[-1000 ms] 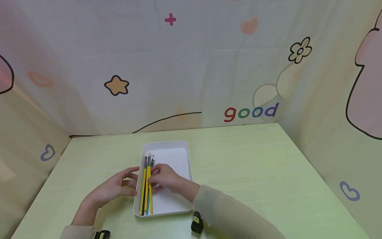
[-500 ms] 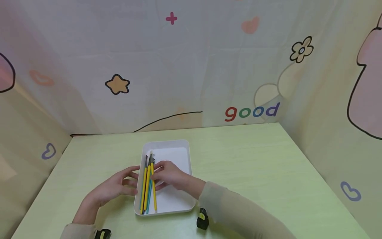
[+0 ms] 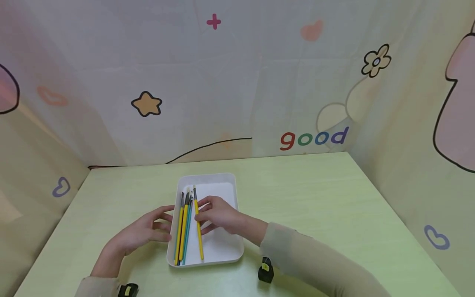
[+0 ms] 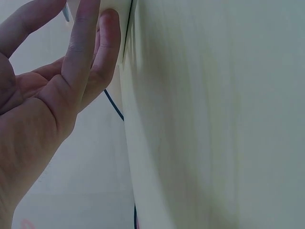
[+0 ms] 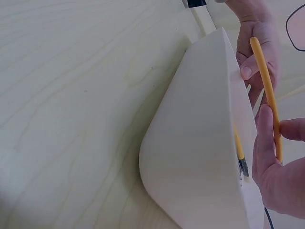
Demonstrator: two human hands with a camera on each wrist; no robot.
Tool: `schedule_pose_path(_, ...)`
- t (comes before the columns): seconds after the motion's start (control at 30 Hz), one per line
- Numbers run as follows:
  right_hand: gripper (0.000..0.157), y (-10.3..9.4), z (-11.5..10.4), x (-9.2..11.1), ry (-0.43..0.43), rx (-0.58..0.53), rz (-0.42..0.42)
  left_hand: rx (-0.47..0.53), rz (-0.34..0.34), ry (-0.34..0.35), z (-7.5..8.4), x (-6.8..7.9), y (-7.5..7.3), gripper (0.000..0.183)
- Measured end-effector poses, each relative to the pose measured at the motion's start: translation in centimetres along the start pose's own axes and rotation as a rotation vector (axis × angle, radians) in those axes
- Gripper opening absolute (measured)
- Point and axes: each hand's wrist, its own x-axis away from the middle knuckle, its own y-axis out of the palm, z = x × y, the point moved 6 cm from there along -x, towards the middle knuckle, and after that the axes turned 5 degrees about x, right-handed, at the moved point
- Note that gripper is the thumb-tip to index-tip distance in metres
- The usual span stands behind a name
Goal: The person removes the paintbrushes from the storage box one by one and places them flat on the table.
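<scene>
Over a white tray (image 3: 219, 243), my right hand (image 3: 219, 215) pinches a yellow-handled paintbrush (image 3: 199, 237) between thumb and fingers. Its bristle end points away from me, and in the right wrist view the yellow handle (image 5: 263, 67) stands above the tray's rim. Several other brushes, with yellow, teal and dark handles, lie lengthwise along the tray's left side, among them a yellow paintbrush (image 3: 183, 233). My left hand (image 3: 142, 233) is at the tray's left wall, its fingers loosely bent and resting against the wall; the left wrist view shows these fingers (image 4: 81, 52) beside the tray.
The tray stands on a pale green wood-grain table (image 3: 297, 206). A printed curtain (image 3: 237, 82) rises behind the table and along both sides. Black devices sit at both wrists, one by the right sleeve (image 3: 266, 270).
My right hand has drawn one yellow paintbrush to the right, away from the other brushes. The left hand stays at the tray's wall.
</scene>
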Motion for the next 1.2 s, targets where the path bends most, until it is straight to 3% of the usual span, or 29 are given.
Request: schedule_pose_path(1.2, 0.046, -7.5, 0.9, 3.5, -0.044, 0.030, 0.070, -0.012, 0.014, -0.013, -0.1, 0.2, -0.2, 0.086)
